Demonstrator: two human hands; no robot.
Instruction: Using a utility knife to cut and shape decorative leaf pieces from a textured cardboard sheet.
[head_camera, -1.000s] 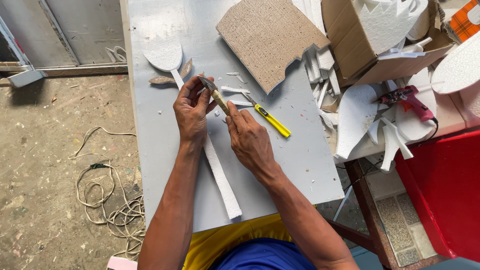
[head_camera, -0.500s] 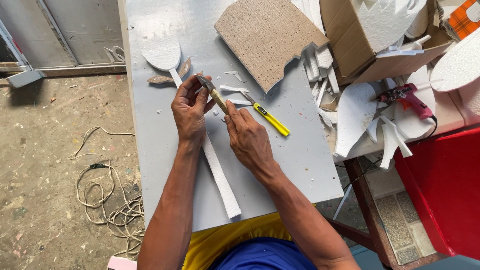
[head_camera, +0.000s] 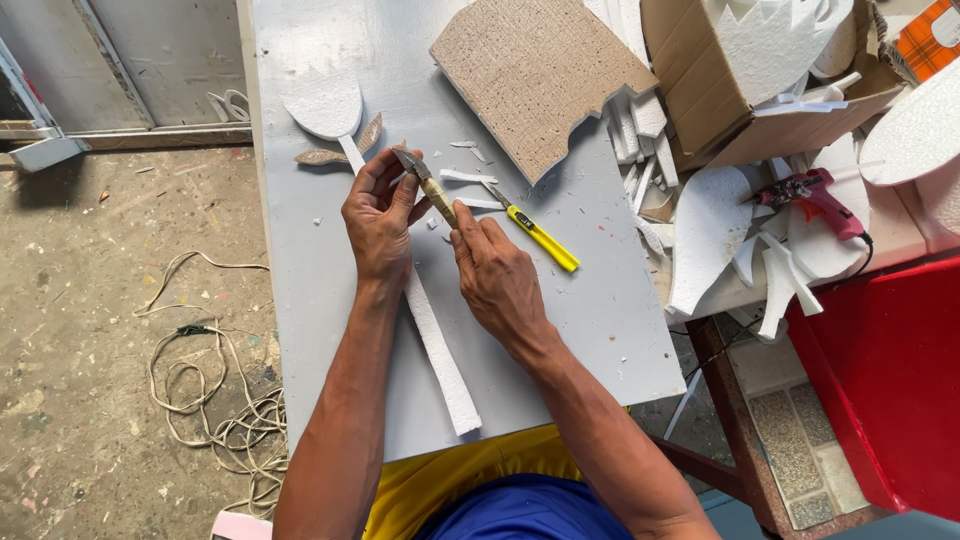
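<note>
My left hand (head_camera: 378, 218) and my right hand (head_camera: 495, 272) together hold a small leaf-shaped brown and silver piece (head_camera: 428, 186) above the grey table (head_camera: 600, 300). Under my hands lies a white foam tulip shape (head_camera: 325, 103) with a long foam stem (head_camera: 440, 360) that runs toward me. Two brown leaf pieces (head_camera: 345, 150) sit beside the stem near the tulip head. A yellow utility knife (head_camera: 535, 232) lies just right of my right hand, blade toward the far side.
A brown textured board (head_camera: 535, 70) lies at the table's far side. Foam scraps (head_camera: 640, 130), a cardboard box (head_camera: 740, 80) with foam and a red glue gun (head_camera: 812, 195) crowd the right. A red bin (head_camera: 890, 380) stands lower right; cord (head_camera: 215, 400) coils on the floor left.
My hands stay in nearly the same place over the stem. My fingers shift slightly around the small leaf piece.
</note>
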